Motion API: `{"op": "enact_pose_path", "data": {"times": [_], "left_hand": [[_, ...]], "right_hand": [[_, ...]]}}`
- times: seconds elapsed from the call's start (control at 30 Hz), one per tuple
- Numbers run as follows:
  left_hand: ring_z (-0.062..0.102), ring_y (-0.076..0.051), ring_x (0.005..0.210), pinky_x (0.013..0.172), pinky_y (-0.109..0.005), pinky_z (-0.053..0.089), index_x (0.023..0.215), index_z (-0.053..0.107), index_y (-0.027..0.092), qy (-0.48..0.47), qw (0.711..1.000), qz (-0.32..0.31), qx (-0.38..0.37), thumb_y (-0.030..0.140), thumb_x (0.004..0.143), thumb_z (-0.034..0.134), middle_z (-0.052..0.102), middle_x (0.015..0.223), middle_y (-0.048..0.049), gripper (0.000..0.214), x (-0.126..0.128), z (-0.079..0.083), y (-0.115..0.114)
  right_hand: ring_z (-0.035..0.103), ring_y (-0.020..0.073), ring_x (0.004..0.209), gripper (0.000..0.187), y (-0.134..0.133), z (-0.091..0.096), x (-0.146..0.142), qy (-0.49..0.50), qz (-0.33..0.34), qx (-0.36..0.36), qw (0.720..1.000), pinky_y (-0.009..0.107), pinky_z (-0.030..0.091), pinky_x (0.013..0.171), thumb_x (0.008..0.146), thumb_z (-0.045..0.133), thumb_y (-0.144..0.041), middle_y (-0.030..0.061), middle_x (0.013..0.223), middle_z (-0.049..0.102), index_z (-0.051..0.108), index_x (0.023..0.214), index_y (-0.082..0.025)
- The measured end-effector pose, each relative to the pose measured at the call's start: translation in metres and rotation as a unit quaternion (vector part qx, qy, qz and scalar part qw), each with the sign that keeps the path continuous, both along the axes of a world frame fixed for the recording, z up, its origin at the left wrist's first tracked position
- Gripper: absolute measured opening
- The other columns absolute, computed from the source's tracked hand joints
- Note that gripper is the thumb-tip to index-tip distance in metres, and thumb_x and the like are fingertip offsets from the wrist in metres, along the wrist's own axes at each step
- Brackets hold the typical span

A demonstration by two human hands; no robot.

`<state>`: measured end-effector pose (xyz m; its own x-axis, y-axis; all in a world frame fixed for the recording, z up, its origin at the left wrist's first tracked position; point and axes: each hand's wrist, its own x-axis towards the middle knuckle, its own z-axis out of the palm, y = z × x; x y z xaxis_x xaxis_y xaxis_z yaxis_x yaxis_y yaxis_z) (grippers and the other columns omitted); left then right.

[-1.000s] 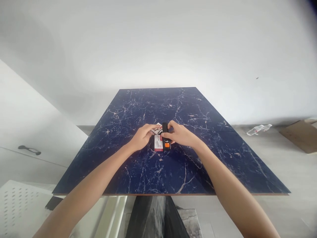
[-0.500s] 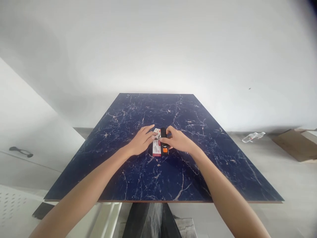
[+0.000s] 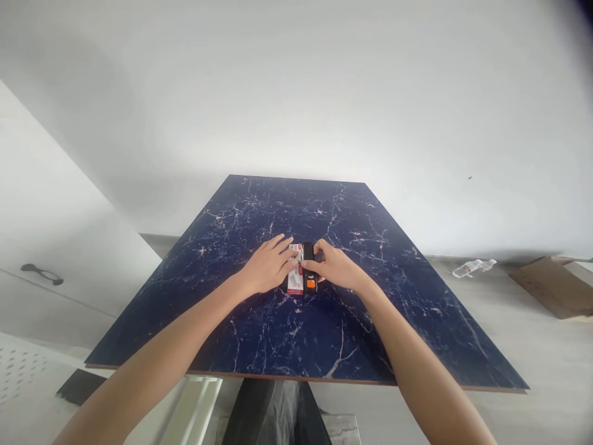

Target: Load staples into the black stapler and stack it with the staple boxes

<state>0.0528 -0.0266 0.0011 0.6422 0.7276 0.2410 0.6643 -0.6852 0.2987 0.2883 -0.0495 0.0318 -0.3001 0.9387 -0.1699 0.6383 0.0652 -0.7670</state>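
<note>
A small red-and-white printed box (image 3: 295,285) lies on the dark blue marbled table (image 3: 296,346). Right beside it, on its right, is a slim black device with an orange patch (image 3: 309,250) at the near end. My left hand (image 3: 265,267) rests over the box from the left, fingers stretched and apart, the fingertips and thumb on its upper face. From the other side my right hand (image 3: 337,268) grips the black device, thumb across its top and fingers curled at its right edge. Those curled fingertips are partly hidden.
A clear plastic bottle (image 3: 473,267) and an open cardboard box (image 3: 556,287) lie on the floor to the right. A white wall (image 3: 296,86) stands behind the table. At left is a white panel with a dark handle (image 3: 41,274).
The view has tilted slightly. My left fingers have spread a little more over the box; my right hand keeps its grip on the black device.
</note>
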Motion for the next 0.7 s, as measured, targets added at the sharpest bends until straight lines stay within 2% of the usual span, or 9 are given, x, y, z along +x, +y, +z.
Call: {"op": "enact_pose_path", "data": {"times": [0.1, 0.17, 0.33, 0.57, 0.7], "left_hand": [[0.044, -0.028, 0.139, 0.116, -0.047, 0.035, 0.136, 0.061, 0.019, -0.009, 0.999, -0.038, -0.021, 0.048, 0.108, 0.025, 0.055, 0.146, -0.0103, 0.054, -0.003, 0.000, 0.006], [0.049, -0.027, 0.132, 0.112, -0.045, 0.039, 0.133, 0.064, 0.020, -0.009, 0.998, -0.051, -0.020, 0.046, 0.108, 0.023, 0.058, 0.142, -0.0090, 0.054, -0.006, 0.000, 0.010], [0.046, -0.027, 0.138, 0.114, -0.045, 0.038, 0.139, 0.060, 0.020, 0.005, 0.999, -0.044, -0.015, 0.047, 0.108, 0.022, 0.050, 0.151, -0.0084, 0.056, -0.010, -0.003, 0.014], [0.052, -0.025, 0.134, 0.113, -0.045, 0.039, 0.137, 0.062, 0.021, 0.030, 0.998, -0.041, 0.039, 0.046, 0.109, 0.023, 0.055, 0.148, -0.0066, 0.054, -0.009, -0.005, 0.014], [0.046, -0.025, 0.139, 0.116, -0.045, 0.036, 0.148, 0.051, 0.021, 0.043, 0.998, -0.038, 0.035, 0.048, 0.108, 0.022, 0.049, 0.154, -0.0069, 0.056, -0.008, -0.007, 0.017]], "right_hand": [[0.069, 0.0169, 0.062, 0.038, 0.000, -0.001, 0.000, -0.014, -0.011, 0.004, 1.000, 0.025, 0.051, 0.054, 0.092, 0.062, -0.052, 0.0023, 0.086, 0.070, 0.038, 0.097, -0.023], [0.070, 0.0174, 0.062, 0.039, 0.001, 0.000, 0.000, -0.019, -0.015, 0.002, 1.000, 0.025, 0.051, 0.054, 0.091, 0.063, -0.053, 0.0024, 0.086, 0.070, 0.039, 0.098, -0.023], [0.069, 0.0187, 0.060, 0.040, 0.001, 0.000, 0.000, -0.021, -0.012, 0.003, 1.000, 0.026, 0.050, 0.052, 0.090, 0.064, -0.054, 0.0019, 0.083, 0.070, 0.040, 0.098, -0.023], [0.070, 0.0193, 0.060, 0.040, 0.001, -0.002, 0.001, -0.005, -0.018, 0.006, 1.000, 0.028, 0.051, 0.051, 0.089, 0.064, -0.054, 0.0023, 0.086, 0.071, 0.040, 0.098, -0.024], [0.070, 0.0195, 0.062, 0.040, 0.001, -0.002, 0.001, 0.001, -0.012, 0.004, 1.000, 0.028, 0.051, 0.050, 0.089, 0.064, -0.054, 0.0037, 0.089, 0.072, 0.040, 0.097, -0.024]]}}
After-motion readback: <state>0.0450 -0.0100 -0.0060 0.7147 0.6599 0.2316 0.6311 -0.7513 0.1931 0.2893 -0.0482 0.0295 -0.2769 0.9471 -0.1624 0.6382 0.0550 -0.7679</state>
